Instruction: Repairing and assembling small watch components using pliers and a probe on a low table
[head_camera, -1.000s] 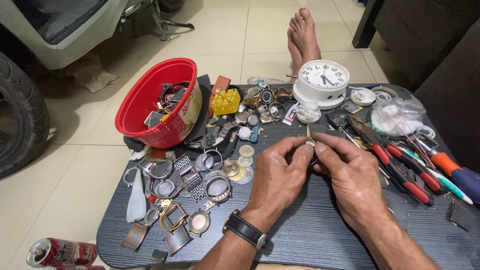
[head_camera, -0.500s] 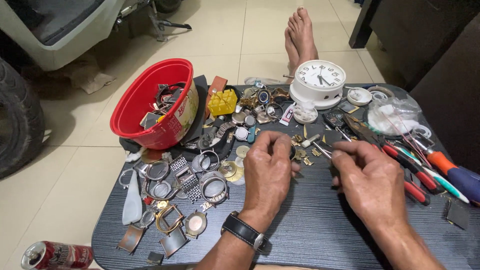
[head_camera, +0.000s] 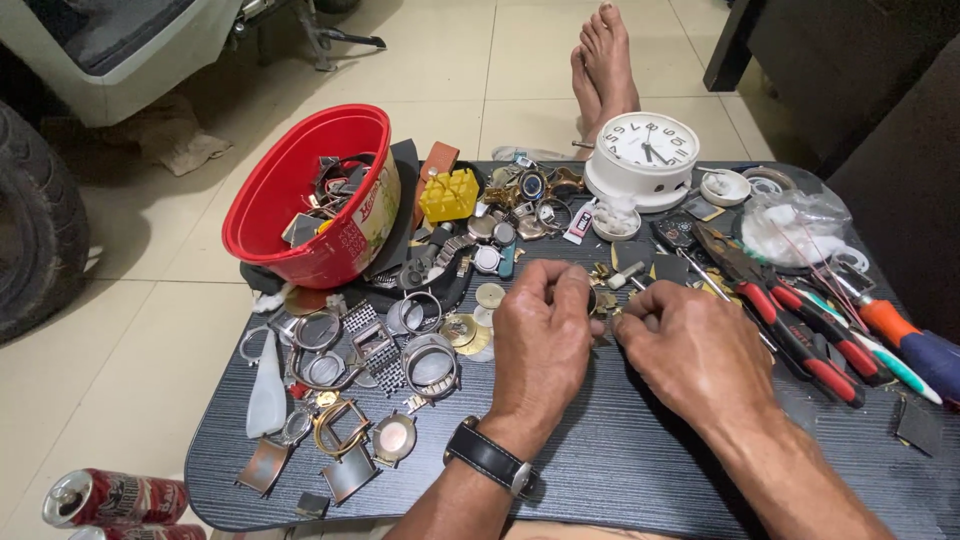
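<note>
My left hand (head_camera: 542, 338), with a black wristwatch (head_camera: 492, 460) on its wrist, rests on the dark wood-grain table (head_camera: 620, 470) with fingers curled around a small watch part that is mostly hidden. My right hand (head_camera: 690, 350) is beside it, fingertips pinched against the same small part at the gap between the hands. Just beyond the fingers lie small metal watch pieces (head_camera: 610, 275). What exactly is held is too small to tell.
A tipped red bowl (head_camera: 300, 190) of watch parts lies at the back left. Watch cases and metal bands (head_camera: 370, 350) are spread on the left. A white clock (head_camera: 645, 155), yellow holder (head_camera: 450, 195), red-handled pliers (head_camera: 800, 330), screwdrivers (head_camera: 900, 340), a plastic bag (head_camera: 800, 225). A can (head_camera: 115, 497) on the floor.
Both hands came down from a raised position toward the table surface; the thin tool once held upright between them is no longer seen. The hands parted briefly, then closed together again.
</note>
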